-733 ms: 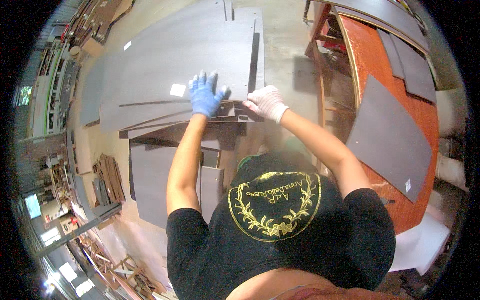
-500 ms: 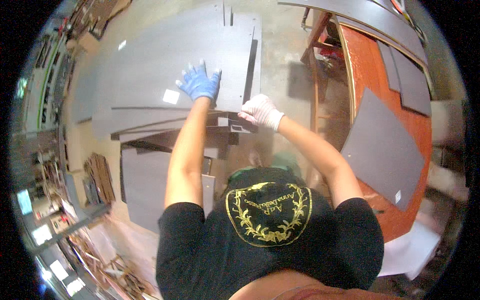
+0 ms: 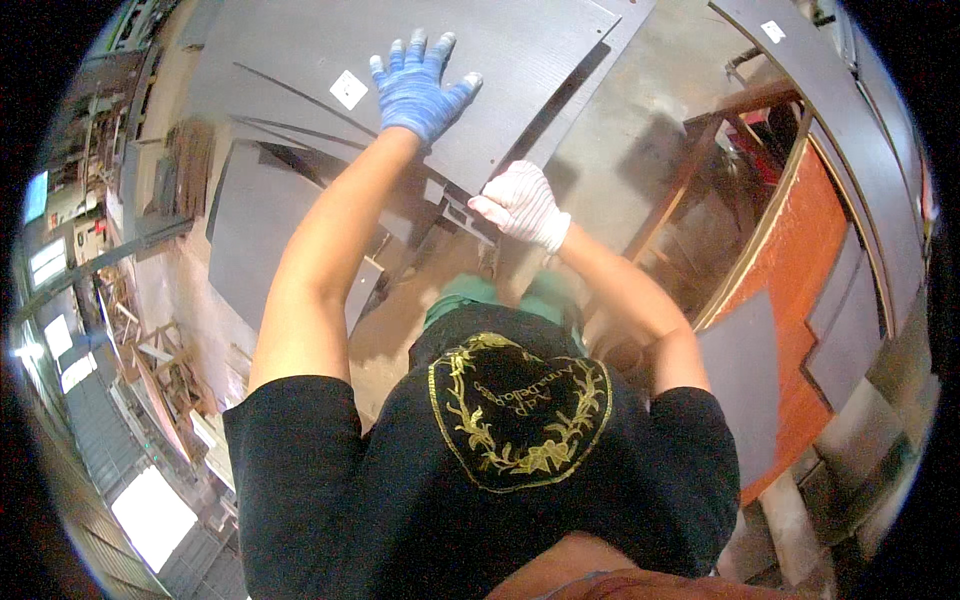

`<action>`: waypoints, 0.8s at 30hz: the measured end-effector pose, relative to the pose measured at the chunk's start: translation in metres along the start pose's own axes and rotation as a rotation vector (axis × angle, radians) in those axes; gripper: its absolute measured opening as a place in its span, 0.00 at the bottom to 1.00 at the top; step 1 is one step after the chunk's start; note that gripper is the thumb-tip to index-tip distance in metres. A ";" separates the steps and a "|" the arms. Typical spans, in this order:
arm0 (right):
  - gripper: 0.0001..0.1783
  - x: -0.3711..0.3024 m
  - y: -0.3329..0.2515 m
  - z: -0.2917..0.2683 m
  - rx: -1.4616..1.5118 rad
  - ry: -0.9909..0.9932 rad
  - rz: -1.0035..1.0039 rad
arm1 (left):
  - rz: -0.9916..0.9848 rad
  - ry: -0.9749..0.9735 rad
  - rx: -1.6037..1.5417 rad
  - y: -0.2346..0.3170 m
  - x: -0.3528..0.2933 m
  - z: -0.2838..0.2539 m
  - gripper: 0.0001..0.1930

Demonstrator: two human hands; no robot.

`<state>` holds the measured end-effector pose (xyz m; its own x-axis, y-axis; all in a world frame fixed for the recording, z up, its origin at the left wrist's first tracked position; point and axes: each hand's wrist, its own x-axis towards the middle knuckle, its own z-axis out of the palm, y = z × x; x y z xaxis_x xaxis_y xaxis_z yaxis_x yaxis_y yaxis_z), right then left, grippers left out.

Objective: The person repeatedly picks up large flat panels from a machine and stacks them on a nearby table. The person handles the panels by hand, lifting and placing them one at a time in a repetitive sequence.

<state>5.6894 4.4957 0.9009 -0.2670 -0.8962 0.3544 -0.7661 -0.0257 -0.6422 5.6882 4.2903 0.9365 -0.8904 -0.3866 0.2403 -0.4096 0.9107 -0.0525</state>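
Note:
My left hand point(image 3: 418, 100), in a blue glove with pale fingertips, lies flat with fingers spread on a large dark grey panel point(image 3: 530, 80). Just left of it on the panel is a small white label point(image 3: 348, 90). My right hand point(image 3: 522, 205), in a white striped glove, is closed at the panel's near right corner. Its fingertips are partly hidden there. More grey panels lie stacked beneath, their edges fanned out of line.
Further grey boards point(image 3: 255, 215) lie lower at the left. To the right stands a wooden frame point(image 3: 690, 180) beside an orange-red surface point(image 3: 805, 300), with grey panels point(image 3: 850, 325) on it. A long curved-looking grey board point(image 3: 830, 75) runs along the far right. Wood pieces point(image 3: 165, 365) are piled at left.
The whole view has turned and shifted, so the panel sits higher and tilted. Both hands keep about the same places on it: the left spread flat, the right closed at the corner.

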 end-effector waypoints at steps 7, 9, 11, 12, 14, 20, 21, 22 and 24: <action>0.16 0.049 -0.015 -0.024 -0.200 -0.262 -0.228 | 0.019 0.025 0.016 -0.036 0.009 -0.015 0.32; 0.15 0.050 -0.016 -0.022 -0.248 -0.280 -0.225 | 0.022 0.023 0.031 -0.046 0.007 -0.022 0.33; 0.14 0.038 -0.011 -0.004 -0.045 -0.075 -0.207 | 0.036 0.016 0.032 -0.051 0.006 -0.029 0.34; 0.14 0.030 -0.006 0.006 0.034 0.007 -0.147 | 0.054 0.011 0.015 -0.050 0.011 -0.032 0.34; 0.13 0.028 -0.008 0.007 0.091 0.225 -0.138 | 0.076 -0.014 -0.041 -0.047 0.015 -0.042 0.32; 0.32 0.044 -0.067 -0.016 0.445 -0.376 0.489 | -0.003 -0.094 -0.130 -0.050 -0.011 -0.075 0.33; 0.31 0.051 -0.063 -0.005 1.016 -0.484 0.764 | -0.054 -0.153 -0.052 -0.041 -0.008 -0.076 0.36; 0.23 0.045 -0.059 0.009 1.327 -0.393 0.851 | -0.123 -0.174 -0.024 -0.028 -0.010 -0.074 0.38; 0.21 0.058 -0.060 -0.006 1.289 -0.456 0.944 | -0.177 -0.248 0.031 0.017 -0.010 -0.086 0.44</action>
<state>5.7160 4.4484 0.9639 0.0337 -0.8495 -0.5265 0.5717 0.4485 -0.6870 5.7074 4.3222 1.0162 -0.8241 -0.5664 0.0048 -0.5656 0.8224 -0.0617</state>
